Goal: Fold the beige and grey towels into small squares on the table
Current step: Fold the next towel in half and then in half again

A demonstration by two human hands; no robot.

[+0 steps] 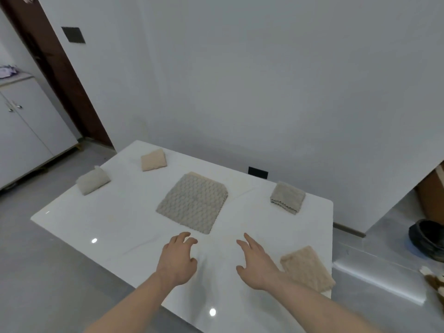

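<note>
A large grey textured towel lies flat in the middle of the white table, with a beige layer peeking out at its far edge. Small folded towels sit around it: a beige one at the far left, a grey one at the left edge, a grey one at the right, and a beige one at the near right corner. My left hand and my right hand hover above the table just short of the large towel, fingers relaxed, holding nothing.
The table's far edge stands against a white wall with a black socket. A white cabinet and a dark door frame are at the left. A dark bowl sits on the floor at the right.
</note>
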